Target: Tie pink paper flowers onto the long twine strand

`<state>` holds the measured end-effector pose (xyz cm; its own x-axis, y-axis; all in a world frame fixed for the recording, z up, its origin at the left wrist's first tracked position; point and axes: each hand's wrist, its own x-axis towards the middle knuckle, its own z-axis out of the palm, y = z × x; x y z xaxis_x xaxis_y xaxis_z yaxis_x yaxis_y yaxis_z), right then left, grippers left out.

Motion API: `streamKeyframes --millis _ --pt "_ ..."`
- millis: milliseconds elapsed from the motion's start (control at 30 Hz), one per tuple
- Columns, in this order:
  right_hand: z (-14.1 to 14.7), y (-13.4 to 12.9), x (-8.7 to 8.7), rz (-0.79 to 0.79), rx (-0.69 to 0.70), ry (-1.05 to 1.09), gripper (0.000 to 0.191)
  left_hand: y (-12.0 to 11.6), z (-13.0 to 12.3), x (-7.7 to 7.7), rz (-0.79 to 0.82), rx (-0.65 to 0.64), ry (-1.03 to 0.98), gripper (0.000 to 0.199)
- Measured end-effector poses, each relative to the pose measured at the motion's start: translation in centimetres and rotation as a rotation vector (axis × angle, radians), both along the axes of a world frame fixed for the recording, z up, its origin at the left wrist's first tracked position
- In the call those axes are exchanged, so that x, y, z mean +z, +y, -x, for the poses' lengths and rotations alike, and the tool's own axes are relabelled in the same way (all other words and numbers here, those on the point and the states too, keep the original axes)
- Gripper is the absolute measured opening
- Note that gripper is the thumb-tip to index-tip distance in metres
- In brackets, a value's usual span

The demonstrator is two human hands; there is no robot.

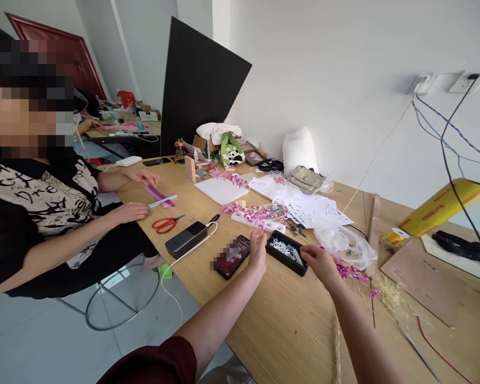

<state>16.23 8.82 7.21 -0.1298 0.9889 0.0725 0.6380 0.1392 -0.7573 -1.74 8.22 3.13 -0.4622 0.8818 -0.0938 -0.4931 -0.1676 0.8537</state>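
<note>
My left hand (258, 249) is raised between a phone (232, 258) and a small black tray (287, 261), its fingers closed together. Whatever it may pinch is too small to make out, with pink petals just behind the fingertips. Over the tray's right end, my right hand (319, 262) has its thumb and fingers pinched; anything between them is hidden. Small white and black pieces (282, 246) lie inside the tray. The phone lies face up with its screen lit. Behind the tray, a white foam block (278, 226) bears pink petal sprigs (250, 212).
A person sits at left, hands (134, 210) holding a purple ribbon (160, 194) and a pale blue strip. Orange-handled scissors (165, 224) and a cabled black power bank (186, 238) lie nearby. At right are a plastic bag (344, 245), a yellow roll (444, 207) and brown cardboard (424, 282).
</note>
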Motion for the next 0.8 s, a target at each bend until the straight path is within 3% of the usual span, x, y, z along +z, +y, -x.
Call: streamKeyframes --millis 133,267,567,800 --pt "3.3 3.7 -1.0 0.079 -0.016 0.259 0.028 1.5 1.7 0.2 0.071 0.078 -0.129 0.033" --pt "6.8 6.4 -1.6 0.191 -0.036 0.473 0.026 3.2 2.5 0.0 0.169 0.055 -0.291 0.041" --pt "11.6 11.8 -3.7 0.291 -0.075 0.603 0.018 5.9 2.5 -1.5 0.186 0.035 -0.420 0.047" --pt "13.2 13.9 -4.4 0.339 -0.127 0.642 0.019 7.0 2.0 -1.5 0.216 0.046 -0.375 0.047"
